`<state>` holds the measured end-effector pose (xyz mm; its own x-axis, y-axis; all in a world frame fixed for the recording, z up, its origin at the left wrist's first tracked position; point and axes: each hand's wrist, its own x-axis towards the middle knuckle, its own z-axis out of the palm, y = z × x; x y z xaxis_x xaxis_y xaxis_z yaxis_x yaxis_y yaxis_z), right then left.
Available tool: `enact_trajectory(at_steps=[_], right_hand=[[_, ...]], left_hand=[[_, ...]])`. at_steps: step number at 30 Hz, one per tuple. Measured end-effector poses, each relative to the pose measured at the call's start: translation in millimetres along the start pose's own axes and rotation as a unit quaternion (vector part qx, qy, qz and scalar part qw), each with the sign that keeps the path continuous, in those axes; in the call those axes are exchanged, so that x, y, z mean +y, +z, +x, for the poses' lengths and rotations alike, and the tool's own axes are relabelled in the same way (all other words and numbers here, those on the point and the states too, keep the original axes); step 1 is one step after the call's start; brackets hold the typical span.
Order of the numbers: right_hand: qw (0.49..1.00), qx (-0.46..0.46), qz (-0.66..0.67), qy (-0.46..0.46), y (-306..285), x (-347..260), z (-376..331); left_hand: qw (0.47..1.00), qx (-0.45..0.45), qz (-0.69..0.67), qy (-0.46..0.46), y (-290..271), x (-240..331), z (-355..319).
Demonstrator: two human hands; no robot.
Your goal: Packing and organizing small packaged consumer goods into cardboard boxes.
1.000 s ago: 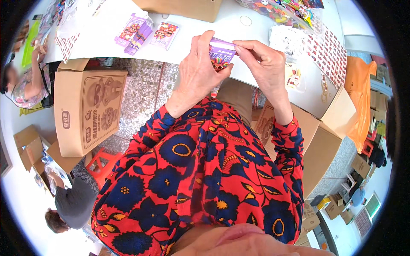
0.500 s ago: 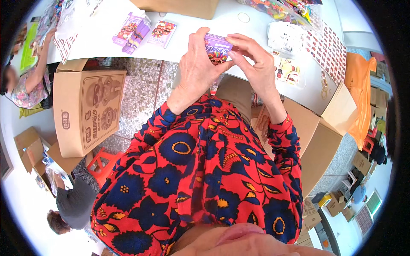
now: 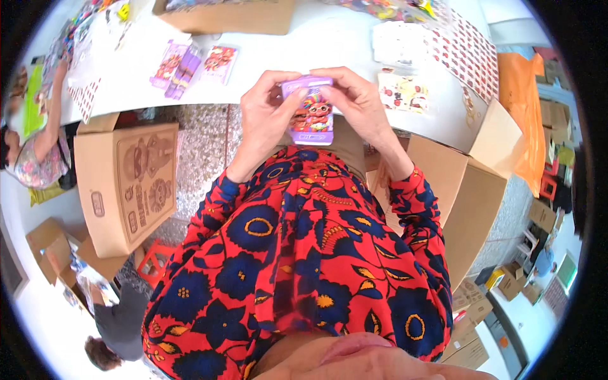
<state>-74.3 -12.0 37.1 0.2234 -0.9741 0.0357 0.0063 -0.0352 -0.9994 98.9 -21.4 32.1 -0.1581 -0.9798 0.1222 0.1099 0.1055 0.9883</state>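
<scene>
Between my two hands is a small purple cardboard box (image 3: pixel 313 124) with colourful cartoon figures on its front, held at the table's near edge. My left hand (image 3: pixel 269 111) grips its left side, thumb across the front near the top. My right hand (image 3: pixel 356 104) closes on the right side, with its thumb also on the upper front. The fingers behind the box are partly hidden. On the white table (image 3: pixel 253 57), to the left, lie several flattened purple boxes (image 3: pixel 177 69) and a printed card or packet (image 3: pixel 220 63) with similar figures.
Right on the table are clear bags of white printed pieces (image 3: pixel 400 43), a cream sticker sheet (image 3: pixel 403 94) and a red-dotted sheet (image 3: pixel 462 47). An open carton (image 3: pixel 228 18) stands at the back. Large cartons flank me, left (image 3: pixel 126 183) and right (image 3: pixel 472 215). Another person (image 3: pixel 41 149) works at far left.
The purple box has come nearer to me and now shows its whole front face. Both thumbs have moved onto its upper front. The view has shifted slightly.
</scene>
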Motion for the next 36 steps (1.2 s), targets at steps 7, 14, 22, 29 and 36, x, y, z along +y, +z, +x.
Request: enact_trajectory(at_steps=[7, 14, 22, 29, 36], right_hand=[[0.992, -0.052, 0.108, 0.045, -7, 13, 1], [0.985, -0.059, 0.088, 0.135, -8, 9, -7], [0.954, 0.03, 0.239, 0.179, -30, 36, -11], [0.86, -0.021, 0.442, 0.256, -33, 57, -19], [0.776, 0.114, 0.507, 0.357, -19, 39, -21]], left_hand=[[0.998, -0.011, 0.045, -0.035, -11, -4, -3], [0.995, -0.052, 0.042, -0.076, -19, -11, -4], [0.942, -0.184, 0.229, 0.162, -19, 12, 7], [0.912, -0.332, 0.203, 0.128, -21, 19, 30], [0.922, -0.291, 0.22, 0.132, -7, 2, 26]])
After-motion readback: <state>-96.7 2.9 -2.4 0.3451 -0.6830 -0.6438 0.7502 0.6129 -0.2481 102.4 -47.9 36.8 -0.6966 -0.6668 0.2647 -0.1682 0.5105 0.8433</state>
